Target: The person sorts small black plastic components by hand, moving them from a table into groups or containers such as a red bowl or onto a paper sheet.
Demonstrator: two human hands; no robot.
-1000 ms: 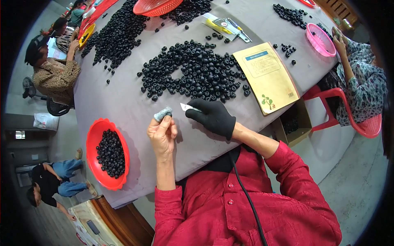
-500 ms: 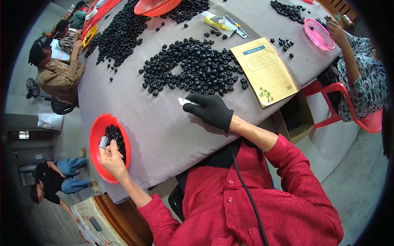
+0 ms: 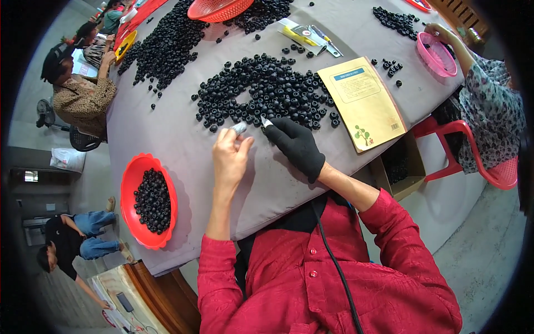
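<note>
Nearest to me, the red shirt (image 3: 311,250) fills the bottom of my view, a black cord (image 3: 334,261) running down its front. Past its cuffs I have both hands over the grey-covered counter (image 3: 189,125). The right hand (image 3: 298,148), in a black glove, grips a small pale pointed blade (image 3: 267,122) between thumb and fingers, its tip at the near edge of a heap of black pieces (image 3: 267,92). The left hand (image 3: 229,158), bare but for a silvery cover (image 3: 240,127) on one fingertip, is just beside that edge with fingers bent; I cannot tell whether it pinches a piece.

Well to the left of the hands I see a red scalloped bowl (image 3: 128,195), partly filled with similar black pieces. Off to the right, below the counter's edge, stands an open cardboard box (image 3: 409,185) with dark contents. The heap spreads across the middle of the counter, and a yellow booklet (image 3: 364,103) lies just right of it. Beyond it I find a flat package (image 3: 303,36) with a yellow tool inside, a larger black heap (image 3: 161,53) to the left, and a red basket (image 3: 221,11) at the top. At the far right, a co-worker in a patterned top (image 3: 484,111) reaches over a pink basket (image 3: 439,57).
</note>
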